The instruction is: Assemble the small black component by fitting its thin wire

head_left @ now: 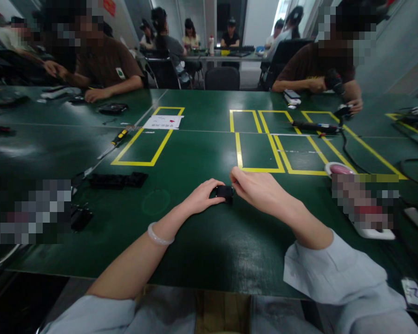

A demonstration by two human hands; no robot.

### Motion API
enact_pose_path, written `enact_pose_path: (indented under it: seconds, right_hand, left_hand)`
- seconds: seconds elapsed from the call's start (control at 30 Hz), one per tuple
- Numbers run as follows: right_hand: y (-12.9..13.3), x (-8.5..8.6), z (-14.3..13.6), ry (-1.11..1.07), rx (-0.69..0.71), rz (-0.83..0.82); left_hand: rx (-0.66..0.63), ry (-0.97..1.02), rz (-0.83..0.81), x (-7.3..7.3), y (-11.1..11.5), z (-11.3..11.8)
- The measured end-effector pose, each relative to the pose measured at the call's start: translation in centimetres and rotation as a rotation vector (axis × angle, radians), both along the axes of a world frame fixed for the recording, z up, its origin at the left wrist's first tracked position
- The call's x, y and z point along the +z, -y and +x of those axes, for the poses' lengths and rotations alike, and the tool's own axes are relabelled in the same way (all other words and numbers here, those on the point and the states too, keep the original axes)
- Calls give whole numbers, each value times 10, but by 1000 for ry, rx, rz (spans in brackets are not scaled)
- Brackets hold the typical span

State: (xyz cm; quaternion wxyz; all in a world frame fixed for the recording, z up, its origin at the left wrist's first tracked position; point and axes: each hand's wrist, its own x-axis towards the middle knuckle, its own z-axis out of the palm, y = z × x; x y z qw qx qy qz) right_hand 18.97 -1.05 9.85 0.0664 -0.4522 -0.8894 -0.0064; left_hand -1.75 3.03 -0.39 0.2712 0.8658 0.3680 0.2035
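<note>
My left hand (205, 195) grips a small black block-shaped part (225, 191) just above or on the green table (202, 250); its exact kind does not show. Thumb and fingers close around the part's left end. At the right end of that part, my right hand (254, 188) has its fingers pinched together. Whatever sits between those fingertips, if anything, is too small or hidden to make out. Left of my hands lies a long black strip-like part (118, 180).
A yellow-handled screwdriver (120, 137) and a white paper sheet (163, 122) lie ahead on the left. Yellow tape rectangles (261, 170) mark the tabletop. To the right are a black power tool (315, 126) with a cable and a white-edged phone (376, 233). Two people sit opposite.
</note>
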Motion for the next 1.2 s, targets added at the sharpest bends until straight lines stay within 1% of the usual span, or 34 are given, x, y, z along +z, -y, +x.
enact_pose_path:
  seconds: [0.1,0.27,0.53,0.77,0.87,1.0,1.2]
  right_hand:
    - [0,1,0,-2,-28,6]
    - [-2,0,-2,75,-94,6]
    - [0,-1,-1,-29,-45,-1]
    - [-3,-3,-1,47,-67,12]
    - [-2,-3,-1,-1,-26,12]
    - [0,-2,-1,-42,-33,12]
    - [-3,-5,-1,47,-72,28]
  left_hand:
    - [-2,1,4,-1,0,0]
    - [9,-19,0,-2,0,0]
    - [0,7,0,-1,0,0]
    - [7,-17,-6,0,0,0]
    - [2,-4,-1,-1,0,0]
    - [4,-4,5,-2,-1,0]
    - [10,-15,1,-1,0,0]
